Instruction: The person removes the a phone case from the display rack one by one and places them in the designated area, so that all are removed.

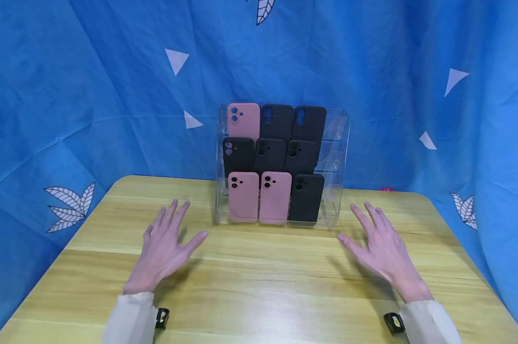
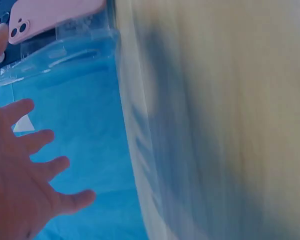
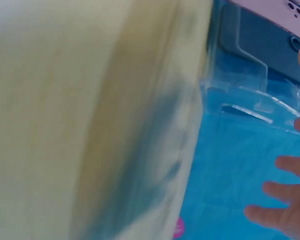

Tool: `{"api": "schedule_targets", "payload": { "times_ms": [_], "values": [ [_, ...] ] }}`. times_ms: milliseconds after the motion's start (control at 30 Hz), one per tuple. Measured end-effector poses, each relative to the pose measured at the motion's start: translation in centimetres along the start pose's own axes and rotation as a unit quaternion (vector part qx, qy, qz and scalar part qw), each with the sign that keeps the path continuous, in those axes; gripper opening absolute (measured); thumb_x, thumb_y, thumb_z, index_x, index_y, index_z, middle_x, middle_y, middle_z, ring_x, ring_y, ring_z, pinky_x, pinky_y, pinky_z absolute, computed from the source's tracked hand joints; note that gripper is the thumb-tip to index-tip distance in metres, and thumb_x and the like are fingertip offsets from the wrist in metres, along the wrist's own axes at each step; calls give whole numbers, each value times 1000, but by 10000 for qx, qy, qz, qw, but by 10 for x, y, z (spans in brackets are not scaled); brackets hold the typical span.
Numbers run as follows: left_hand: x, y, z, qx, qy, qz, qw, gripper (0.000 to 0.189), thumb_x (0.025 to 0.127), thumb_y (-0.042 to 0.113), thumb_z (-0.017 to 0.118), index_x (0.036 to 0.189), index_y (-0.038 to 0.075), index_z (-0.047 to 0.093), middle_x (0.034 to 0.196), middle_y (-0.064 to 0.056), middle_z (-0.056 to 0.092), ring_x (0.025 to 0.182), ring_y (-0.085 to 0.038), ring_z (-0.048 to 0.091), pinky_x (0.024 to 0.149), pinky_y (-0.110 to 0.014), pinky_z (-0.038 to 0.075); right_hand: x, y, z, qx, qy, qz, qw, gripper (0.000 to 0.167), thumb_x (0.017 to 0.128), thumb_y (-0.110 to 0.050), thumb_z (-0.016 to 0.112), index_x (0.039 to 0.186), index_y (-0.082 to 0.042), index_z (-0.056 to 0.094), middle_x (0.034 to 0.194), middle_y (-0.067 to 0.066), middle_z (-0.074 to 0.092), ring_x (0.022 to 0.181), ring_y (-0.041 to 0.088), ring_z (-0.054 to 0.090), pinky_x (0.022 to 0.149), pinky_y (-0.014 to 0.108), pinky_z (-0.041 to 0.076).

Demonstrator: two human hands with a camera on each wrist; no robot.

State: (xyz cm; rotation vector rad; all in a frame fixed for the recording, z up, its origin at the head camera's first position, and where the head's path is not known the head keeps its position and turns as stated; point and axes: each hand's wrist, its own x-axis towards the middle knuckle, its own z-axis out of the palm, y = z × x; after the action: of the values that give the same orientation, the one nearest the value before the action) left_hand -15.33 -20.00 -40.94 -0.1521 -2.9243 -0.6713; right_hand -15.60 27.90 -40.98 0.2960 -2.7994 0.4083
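A clear tiered display stand point(image 1: 342, 157) is at the back middle of the table, filled with phone cases in three rows. The front row has two pink phone cases point(image 1: 243, 197) and a black phone case point(image 1: 307, 198). Only black cases point(image 1: 238, 155) fill the middle row; the top row has one pink case point(image 1: 244, 119) beside two black ones. My left hand point(image 1: 164, 248) hovers left of the stand, fingers spread, holding nothing. To the stand's right, my right hand point(image 1: 383, 248) is likewise spread above the table. Neither hand touches the stand.
The wooden table point(image 1: 259, 277) reaches back to a blue curtain point(image 1: 112, 71) printed with white triangles and leaves. A small pink thing point(image 1: 386, 189) shows at the table's back edge, right of the stand. Black wrist devices point(image 1: 162, 318) sit by both sleeves.
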Motion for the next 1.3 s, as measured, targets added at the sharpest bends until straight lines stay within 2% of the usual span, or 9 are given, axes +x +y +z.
{"api": "schedule_targets", "payload": {
  "times_ms": [100, 200, 267, 367, 500, 600, 833, 1133, 1300],
  "values": [
    [6, 4, 3, -433, 16, -4, 9991, 86, 97, 68, 48, 165, 26, 17, 171, -17, 15, 153, -51, 19, 111, -81, 22, 5, -6, -2, 390, 220, -73, 9990, 76, 94, -49, 67, 157, -16, 39, 158, 26, 40, 138, 55, 42, 95, 78, 43],
    [13, 9, 8, -903, 49, 18, 9959, 82, 99, 64, 49, 164, 24, 19, 170, -18, 19, 152, -49, 24, 112, -80, 25, 9, -12, -5, 744, 341, -83, 9966, 72, 95, -45, 68, 155, -16, 43, 153, 23, 47, 135, 51, 46, 98, 74, 42],
    [18, 12, 11, -1254, 77, 6, 9921, 81, 100, 61, 51, 164, 23, 21, 169, -18, 22, 152, -47, 27, 113, -78, 27, 13, -15, -5, 896, 405, -104, 9951, 70, 95, -43, 69, 154, -15, 45, 151, 22, 50, 135, 48, 48, 100, 72, 42],
    [27, 17, 16, -1752, 160, -43, 9844, 80, 99, 60, 55, 163, 22, 25, 168, -16, 27, 149, -43, 35, 113, -73, 33, 19, -20, -5, 1069, 552, -158, 9926, 66, 95, -39, 69, 151, -12, 48, 147, 21, 54, 127, 44, 55, 95, 65, 49],
    [39, 24, 23, -2548, 210, -184, 9666, 77, 97, 54, 62, 160, 21, 32, 165, -11, 34, 144, -39, 45, 113, -61, 43, 28, -26, -4, 1405, 800, -305, 9864, 59, 96, -30, 71, 147, -9, 52, 141, 19, 60, 115, 37, 63, 84, 56, 57],
    [47, 29, 29, -3104, 221, -291, 9499, 73, 97, 47, 66, 157, 19, 36, 161, -10, 40, 142, -37, 48, 114, -54, 45, 35, -31, -3, 1633, 919, -390, 9815, 56, 95, -25, 72, 145, -9, 55, 135, 17, 64, 112, 33, 65, 83, 53, 59],
    [60, 37, 37, -3877, 322, -712, 9185, 58, 97, 31, 68, 148, 14, 46, 147, -10, 52, 133, -32, 57, 111, -46, 49, 52, -41, 0, 2066, 867, -389, 9738, 51, 97, -24, 70, 144, -11, 57, 123, 15, 70, 106, 30, 69, 80, 48, 62],
    [72, 39, 47, -4472, 633, -739, 8891, 43, 95, 6, 66, 136, 3, 51, 138, -19, 55, 128, -38, 60, 111, -44, 49, 71, -46, 4, 2547, 702, 28, 9645, 53, 99, -27, 68, 148, -13, 53, 117, 18, 72, 100, 34, 75, 83, 48, 63],
    [75, 40, 51, -4679, 751, -690, 8779, 42, 93, -4, 64, 133, 0, 51, 136, -21, 56, 127, -40, 60, 110, -45, 50, 77, -49, 5, 2616, 599, 271, 9629, 56, 99, -29, 67, 150, -15, 50, 114, 19, 72, 100, 36, 76, 85, 53, 61]
  ]
}}
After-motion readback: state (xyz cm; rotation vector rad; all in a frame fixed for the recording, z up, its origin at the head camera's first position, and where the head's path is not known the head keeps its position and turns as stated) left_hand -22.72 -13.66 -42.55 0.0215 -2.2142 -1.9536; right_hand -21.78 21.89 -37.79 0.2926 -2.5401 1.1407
